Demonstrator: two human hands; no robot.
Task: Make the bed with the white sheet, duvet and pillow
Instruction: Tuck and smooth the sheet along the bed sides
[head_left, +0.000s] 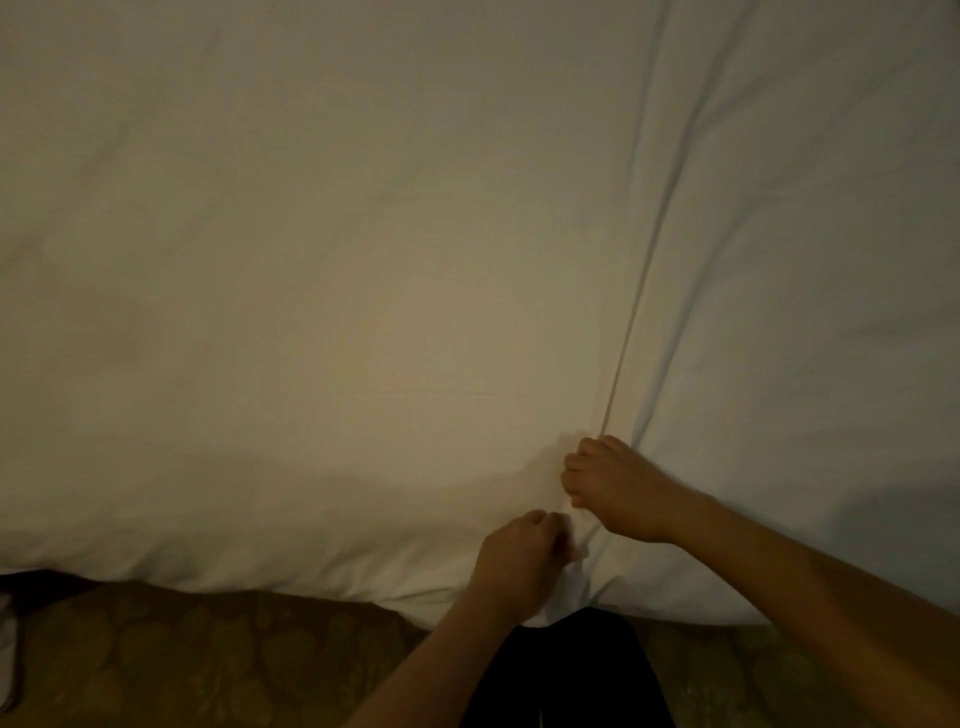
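Note:
The bed fills most of the head view, covered on the left by a smooth white sheet (311, 286). A second white layer, the duvet (789, 249), lies over the right part, its edge running as a straight line from the top down to my hands. My right hand (618, 488) is shut on that edge near the bed's front side. Just below and to the left, my left hand (519, 556) is shut on bunched white cloth at the bed's front edge. No pillow is in view.
A patterned brownish carpet (208, 665) runs along the bottom below the bed's edge. My dark trousers (571, 675) stand right against the bed between my arms. A pale object (8, 649) lies at the far left on the floor.

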